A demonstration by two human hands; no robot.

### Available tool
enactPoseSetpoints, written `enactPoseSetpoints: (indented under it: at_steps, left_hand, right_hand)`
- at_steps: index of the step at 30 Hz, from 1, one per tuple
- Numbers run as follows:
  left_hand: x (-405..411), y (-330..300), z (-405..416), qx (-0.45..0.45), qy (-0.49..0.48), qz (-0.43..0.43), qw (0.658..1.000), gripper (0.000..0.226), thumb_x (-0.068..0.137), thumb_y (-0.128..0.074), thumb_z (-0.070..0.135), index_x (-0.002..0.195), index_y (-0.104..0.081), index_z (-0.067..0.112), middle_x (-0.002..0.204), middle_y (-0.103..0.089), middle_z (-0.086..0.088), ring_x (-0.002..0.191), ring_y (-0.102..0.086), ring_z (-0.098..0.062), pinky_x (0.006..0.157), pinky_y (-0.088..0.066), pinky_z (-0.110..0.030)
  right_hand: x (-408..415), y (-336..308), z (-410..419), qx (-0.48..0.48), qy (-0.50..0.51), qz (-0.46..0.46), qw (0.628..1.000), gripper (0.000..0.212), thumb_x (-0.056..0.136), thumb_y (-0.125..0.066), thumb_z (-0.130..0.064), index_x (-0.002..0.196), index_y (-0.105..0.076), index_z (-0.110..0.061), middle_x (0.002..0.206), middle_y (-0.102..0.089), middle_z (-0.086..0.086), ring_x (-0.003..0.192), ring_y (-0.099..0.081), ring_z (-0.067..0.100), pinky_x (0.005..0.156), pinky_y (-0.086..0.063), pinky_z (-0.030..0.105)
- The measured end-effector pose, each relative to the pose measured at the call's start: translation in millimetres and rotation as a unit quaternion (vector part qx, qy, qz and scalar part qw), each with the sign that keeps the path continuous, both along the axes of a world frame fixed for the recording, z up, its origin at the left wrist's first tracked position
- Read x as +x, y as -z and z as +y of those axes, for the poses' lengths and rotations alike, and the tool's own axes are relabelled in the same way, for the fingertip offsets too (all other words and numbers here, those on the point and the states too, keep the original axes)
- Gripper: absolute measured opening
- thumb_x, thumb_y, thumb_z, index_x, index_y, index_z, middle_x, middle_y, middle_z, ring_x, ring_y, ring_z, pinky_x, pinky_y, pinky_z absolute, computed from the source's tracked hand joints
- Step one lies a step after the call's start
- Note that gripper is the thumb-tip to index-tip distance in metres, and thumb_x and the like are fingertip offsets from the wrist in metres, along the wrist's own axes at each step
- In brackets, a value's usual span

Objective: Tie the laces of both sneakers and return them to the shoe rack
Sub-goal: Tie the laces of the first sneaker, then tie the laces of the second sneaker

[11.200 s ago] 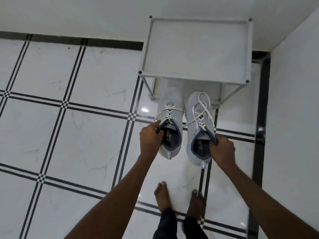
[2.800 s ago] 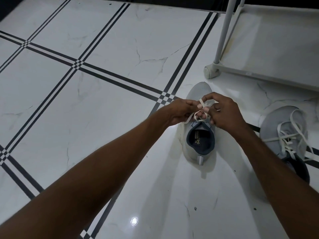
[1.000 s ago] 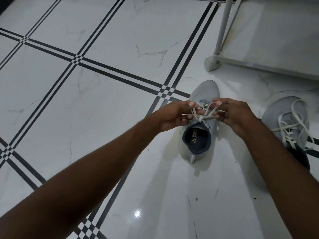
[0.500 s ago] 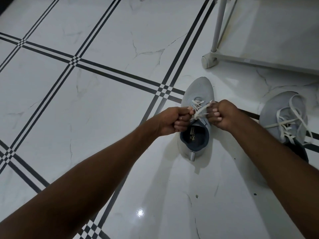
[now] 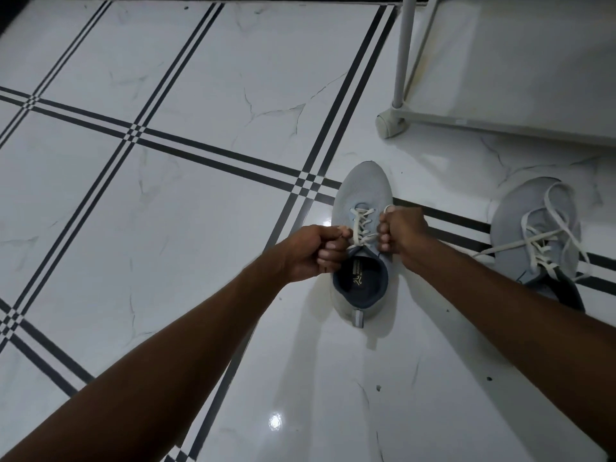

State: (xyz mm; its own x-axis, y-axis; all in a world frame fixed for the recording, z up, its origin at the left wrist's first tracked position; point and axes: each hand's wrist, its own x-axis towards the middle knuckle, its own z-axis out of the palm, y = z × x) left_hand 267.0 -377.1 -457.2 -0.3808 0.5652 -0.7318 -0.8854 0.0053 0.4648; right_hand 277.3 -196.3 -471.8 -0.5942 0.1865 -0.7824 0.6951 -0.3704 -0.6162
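Note:
A light grey sneaker (image 5: 361, 186) with a dark blue lining stands on the tiled floor, toe pointing away from me. Its white laces (image 5: 361, 225) run across the tongue between my fists. My left hand (image 5: 315, 251) is clenched on the lace at the shoe's left side. My right hand (image 5: 401, 228) is clenched on the lace at its right side. A second grey sneaker (image 5: 520, 225) lies to the right with its laces loose and spread; my right forearm hides its heel.
The white shoe rack (image 5: 500, 126) stands at the upper right, its corner foot (image 5: 388, 123) and leg near the first sneaker's toe. White marble floor tiles with black double lines (image 5: 206, 155) spread to the left and below.
My fists have drawn apart to either side of the shoe, pulling the laces tight over the tongue. The view has shifted slightly.

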Motion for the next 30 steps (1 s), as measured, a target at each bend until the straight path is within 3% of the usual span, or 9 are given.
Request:
enactPoseSetpoints:
  at_steps: [6, 10, 13, 16, 18, 20, 22, 27, 30]
  left_hand:
    - [-55.9, -50.3, -5.8, -0.203, 0.056, 0.185, 0.960, 0.036, 0.097, -0.047, 0.024, 0.119, -0.065, 0.003, 0.111, -0.074, -0.018, 0.048, -0.042, -0.010, 0.045, -0.032, -0.019]
    - [-77.2, -87.3, 38.6, -0.237, 0.089, 0.304, 0.918, 0.036, 0.097, -0.047, 0.027, 0.113, -0.069, 0.004, 0.104, -0.076, -0.015, 0.053, -0.054, -0.015, 0.051, -0.039, -0.023]
    - [-70.5, -93.1, 102.2, -0.231, 0.181, 0.353, 0.888, 0.031, 0.097, -0.049, 0.026, 0.109, -0.070, 0.006, 0.099, -0.077, -0.014, 0.064, -0.065, -0.019, 0.057, -0.047, -0.024]
    - [-45.6, -83.3, 163.5, -0.232, 0.295, 0.402, 0.835, 0.022, 0.095, -0.055, 0.019, 0.104, -0.071, 0.007, 0.092, -0.075, -0.014, 0.071, -0.066, -0.021, 0.056, -0.050, -0.022]
    - [-24.2, -72.2, 197.7, -0.226, 0.380, 0.473, 0.762, 0.020, 0.092, -0.061, 0.022, 0.105, -0.073, 0.014, 0.095, -0.074, -0.005, 0.082, -0.068, -0.019, 0.066, -0.052, -0.023]
    - [-1.5, -59.0, 221.3, -0.219, 0.443, 0.559, 0.666, 0.027, 0.089, -0.066, 0.027, 0.115, -0.070, 0.021, 0.107, -0.073, 0.001, 0.096, -0.067, -0.016, 0.078, -0.049, -0.024]
    - [16.2, -42.9, 234.9, -0.212, 0.459, 0.603, 0.617, 0.039, 0.086, -0.071, 0.029, 0.124, -0.065, 0.021, 0.119, -0.071, -0.001, 0.103, -0.067, -0.019, 0.085, -0.048, -0.028]
    - [30.3, -14.7, 242.0, -0.239, 0.413, 0.609, 0.634, 0.041, 0.079, -0.079, 0.022, 0.117, -0.067, 0.015, 0.105, -0.075, -0.007, 0.093, -0.069, -0.028, 0.083, -0.054, -0.037]
    - [28.1, -19.6, 247.2, -0.229, 0.424, 0.643, 0.595, 0.029, 0.082, -0.074, 0.017, 0.111, -0.071, 0.020, 0.103, -0.071, -0.005, 0.092, -0.066, -0.023, 0.079, -0.052, -0.034]
  right_hand:
    - [-17.6, -37.8, 58.1, 0.033, -0.235, 0.022, 0.971, 0.022, 0.090, -0.052, -0.014, 0.101, -0.061, 0.003, 0.093, -0.069, 0.024, 0.061, -0.064, 0.033, 0.058, -0.061, 0.037]
    - [-29.9, -73.7, 104.2, 0.151, -0.387, 0.031, 0.909, 0.029, 0.090, -0.057, -0.016, 0.107, -0.067, 0.006, 0.101, -0.072, 0.026, 0.075, -0.070, 0.037, 0.070, -0.061, 0.041]
    - [-15.0, -91.7, 150.3, 0.228, -0.433, 0.030, 0.871, 0.027, 0.090, -0.061, -0.016, 0.104, -0.069, 0.005, 0.096, -0.074, 0.024, 0.072, -0.066, 0.032, 0.062, -0.056, 0.031]
    - [20.7, -96.4, 196.0, 0.404, -0.505, 0.080, 0.759, 0.025, 0.091, -0.063, -0.034, 0.095, -0.073, -0.013, 0.089, -0.074, 0.000, 0.080, -0.071, 0.023, 0.071, -0.055, 0.032]
    - [52.2, -93.7, 222.1, 0.499, -0.511, 0.108, 0.691, 0.025, 0.090, -0.062, -0.041, 0.095, -0.073, -0.020, 0.089, -0.068, -0.010, 0.085, -0.066, 0.017, 0.077, -0.052, 0.033]
    - [82.5, -81.5, 241.5, 0.508, -0.484, 0.115, 0.703, 0.018, 0.087, -0.066, -0.040, 0.095, -0.073, -0.025, 0.089, -0.071, -0.011, 0.081, -0.066, 0.012, 0.076, -0.052, 0.034]
    - [108.3, -63.7, 249.3, 0.476, -0.453, 0.106, 0.746, 0.015, 0.085, -0.071, -0.032, 0.099, -0.073, -0.027, 0.093, -0.074, -0.012, 0.080, -0.067, 0.010, 0.077, -0.054, 0.033]
    - [137.5, -35.8, 244.2, 0.459, -0.376, 0.133, 0.794, 0.020, 0.090, -0.062, -0.010, 0.096, -0.073, -0.025, 0.086, -0.070, -0.012, 0.075, -0.064, 0.005, 0.063, -0.042, 0.015]
    - [143.2, -35.0, 245.8, 0.468, -0.385, 0.142, 0.783, 0.020, 0.092, -0.060, -0.009, 0.099, -0.072, -0.024, 0.087, -0.068, -0.012, 0.078, -0.063, 0.007, 0.062, -0.037, 0.010]
